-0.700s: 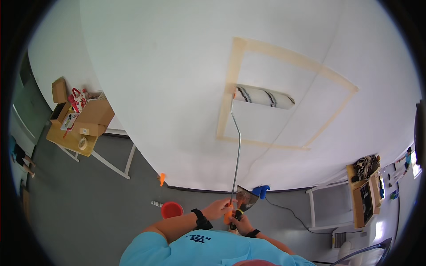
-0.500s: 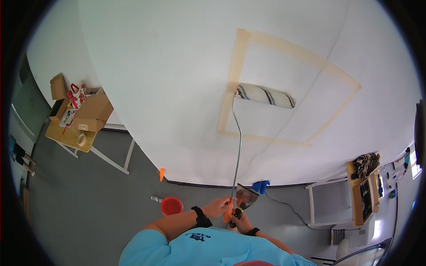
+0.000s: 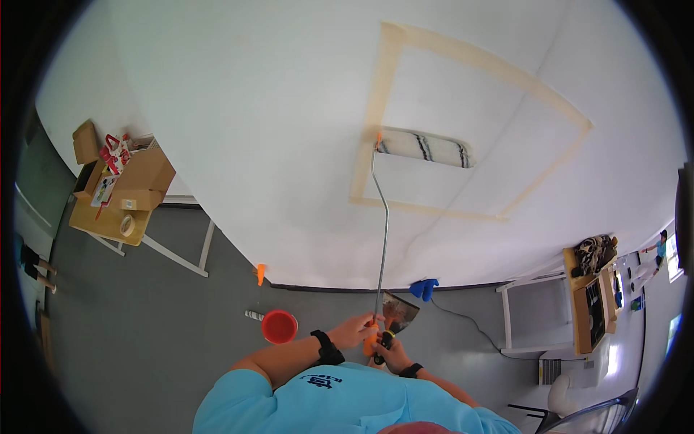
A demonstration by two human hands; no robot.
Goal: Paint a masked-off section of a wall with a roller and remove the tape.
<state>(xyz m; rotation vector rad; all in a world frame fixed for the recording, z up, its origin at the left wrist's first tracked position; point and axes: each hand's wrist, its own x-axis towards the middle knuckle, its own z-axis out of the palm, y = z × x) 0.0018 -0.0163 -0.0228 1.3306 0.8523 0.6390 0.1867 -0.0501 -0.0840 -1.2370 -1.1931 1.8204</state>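
Fingers [image 3: 347, 333] of the left hand [image 3: 353, 331] are curled closed round the orange handle [image 3: 371, 341] of a paint roller [image 3: 425, 147], and those of the right hand [image 3: 395, 356] round the dark grip of a scraper [image 3: 400, 312]; whether the roller's handle is also touched by the right hand cannot be told. At far left, another person [image 3: 30, 262] is cut off by the dark rim. On a table [image 3: 94, 222], a pale label is carried by a cardboard box [image 3: 148, 177], its print too small to be read. A red bucket [image 3: 280, 326] is seen on the floor. The light blue shirt [image 3: 311, 406] is marked with a dark emblem and lettering. The roller's pale sleeve, banded with dark slanting stripes, is held before the white wall [image 3: 253, 166], largely within a tape frame [image 3: 381, 87]; contact with the wall cannot be made out. The scraper's blade is stained brown. Further right, a blue thing [image 3: 424, 289] is seen by the wall's foot, its kind unclear.
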